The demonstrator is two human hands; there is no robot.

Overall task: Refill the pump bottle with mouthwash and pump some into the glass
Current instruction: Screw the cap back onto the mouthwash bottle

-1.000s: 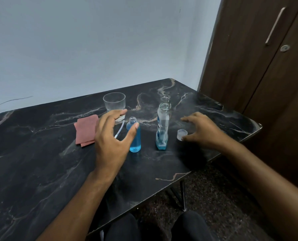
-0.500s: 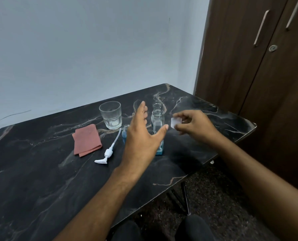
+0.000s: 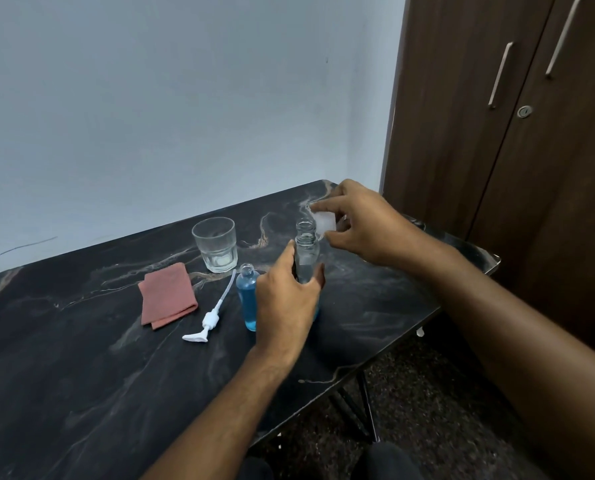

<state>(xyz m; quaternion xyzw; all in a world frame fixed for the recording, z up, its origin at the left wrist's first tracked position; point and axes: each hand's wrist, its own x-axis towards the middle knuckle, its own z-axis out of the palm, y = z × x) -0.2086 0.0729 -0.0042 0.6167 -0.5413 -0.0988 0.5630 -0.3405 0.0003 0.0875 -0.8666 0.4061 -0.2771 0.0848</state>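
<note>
A tall clear mouthwash bottle [image 3: 306,251] stands uncapped on the dark marble table [image 3: 81,375], with only a little blue liquid at its base. My left hand [image 3: 284,303] wraps around its lower body. My right hand [image 3: 365,225] pinches the clear cap [image 3: 325,220] just right of and level with the bottle's mouth. Left of it stands the small pump bottle [image 3: 248,296], open and filled with blue liquid. Its white pump head [image 3: 207,322] with tube lies flat on the table. An empty glass [image 3: 215,244] stands behind.
A folded reddish cloth [image 3: 166,294] lies left of the pump head. A dark wooden cupboard [image 3: 518,140] stands close to the table's right end. The table's near edge runs diagonally past my knees.
My left hand moved from the pump bottle to the mouthwash bottle and closed around it. My right hand picked the cap off the table and raised it beside the bottle's mouth.
</note>
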